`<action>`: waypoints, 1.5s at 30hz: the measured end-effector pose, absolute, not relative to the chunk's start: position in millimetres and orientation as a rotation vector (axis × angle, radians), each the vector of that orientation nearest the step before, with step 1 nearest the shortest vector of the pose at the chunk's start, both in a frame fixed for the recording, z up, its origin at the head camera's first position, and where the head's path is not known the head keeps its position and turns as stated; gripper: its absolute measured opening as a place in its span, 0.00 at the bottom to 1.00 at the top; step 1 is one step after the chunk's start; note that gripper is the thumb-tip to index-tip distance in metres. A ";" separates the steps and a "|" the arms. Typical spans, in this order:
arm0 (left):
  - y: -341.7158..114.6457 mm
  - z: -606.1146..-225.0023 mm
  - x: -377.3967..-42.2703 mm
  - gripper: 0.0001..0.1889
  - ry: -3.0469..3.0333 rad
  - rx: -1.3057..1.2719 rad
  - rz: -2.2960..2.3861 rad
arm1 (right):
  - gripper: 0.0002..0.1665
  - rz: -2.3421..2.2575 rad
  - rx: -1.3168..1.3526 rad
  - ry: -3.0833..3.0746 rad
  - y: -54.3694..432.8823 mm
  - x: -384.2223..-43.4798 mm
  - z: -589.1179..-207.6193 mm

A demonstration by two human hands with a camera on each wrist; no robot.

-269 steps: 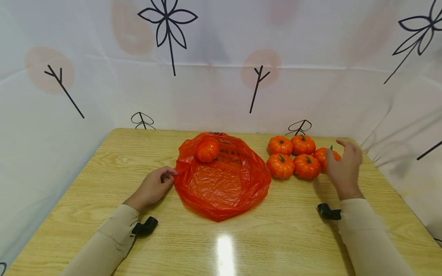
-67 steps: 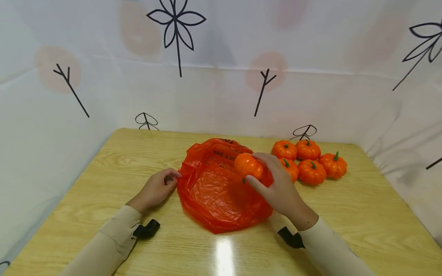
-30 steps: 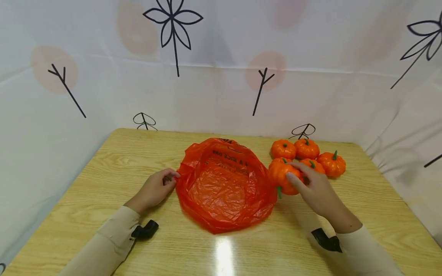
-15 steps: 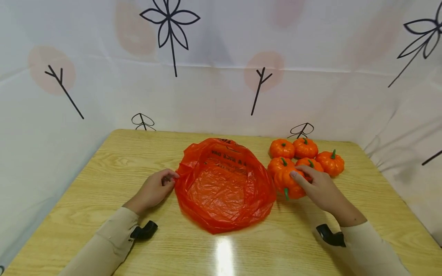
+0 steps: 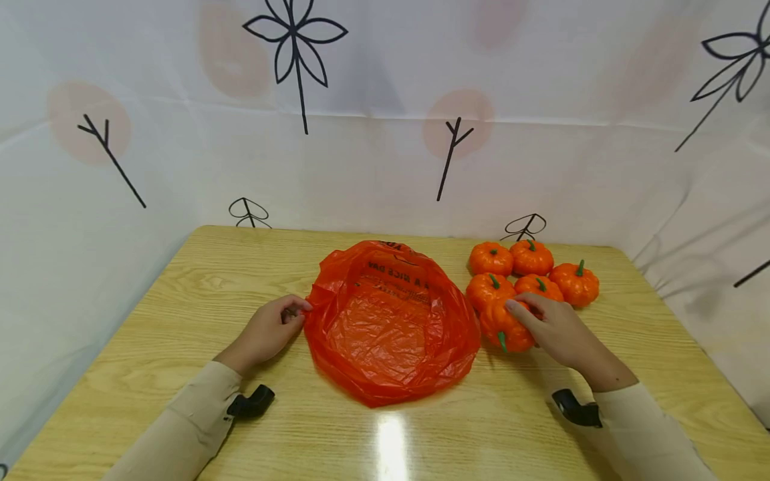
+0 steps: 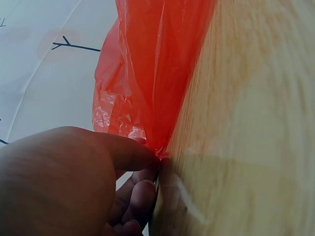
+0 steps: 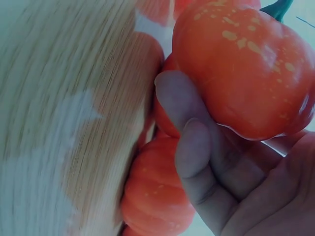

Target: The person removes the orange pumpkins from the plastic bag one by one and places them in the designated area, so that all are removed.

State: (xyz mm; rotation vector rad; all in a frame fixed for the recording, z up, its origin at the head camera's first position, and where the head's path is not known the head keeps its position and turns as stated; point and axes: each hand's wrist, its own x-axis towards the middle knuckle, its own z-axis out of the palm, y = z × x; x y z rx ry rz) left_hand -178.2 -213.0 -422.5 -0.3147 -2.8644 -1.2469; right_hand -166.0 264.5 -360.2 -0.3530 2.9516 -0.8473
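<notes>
My left hand (image 5: 266, 333) pinches the left edge of an open red plastic bag (image 5: 379, 341) lying mid-table. In the left wrist view, thumb and fingertips squeeze the gathered film of the bag (image 6: 157, 73) close to the tabletop. My right hand (image 5: 558, 332) grips a small orange toy pumpkin (image 5: 504, 322) just right of the bag. That pumpkin is tipped, its green stem pointing toward me. The right wrist view shows fingers curled under the pumpkin (image 7: 246, 78), close beside other pumpkins.
Several more orange pumpkins stand upright in two rows at the back right, among them a front-left pumpkin (image 5: 487, 288) and a rightmost pumpkin (image 5: 575, 286). The wooden table (image 5: 289, 427) meets a patterned white cloth (image 5: 373, 167) behind.
A pumpkin lay inside the bag at first. Later my right hand held a pumpkin over the bag, then carried it right and slightly lower, beside the others. My left hand stayed at the bag's edge.
</notes>
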 end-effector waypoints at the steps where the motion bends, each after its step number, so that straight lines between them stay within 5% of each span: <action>1: -212.9 -422.8 -178.2 0.08 -2.866 -0.311 -1.246 | 0.31 -0.842 -0.355 2.955 264.7 -166.2 -360.5; 28: -212.0 -421.2 -176.8 0.08 -2.874 -0.304 -1.263 | 0.37 -0.689 -0.327 2.940 273.8 -167.1 -356.9; 45: -212.0 -420.1 -176.3 0.08 -2.874 -0.309 -1.243 | 0.31 -0.727 -0.317 2.924 279.7 -163.2 -346.1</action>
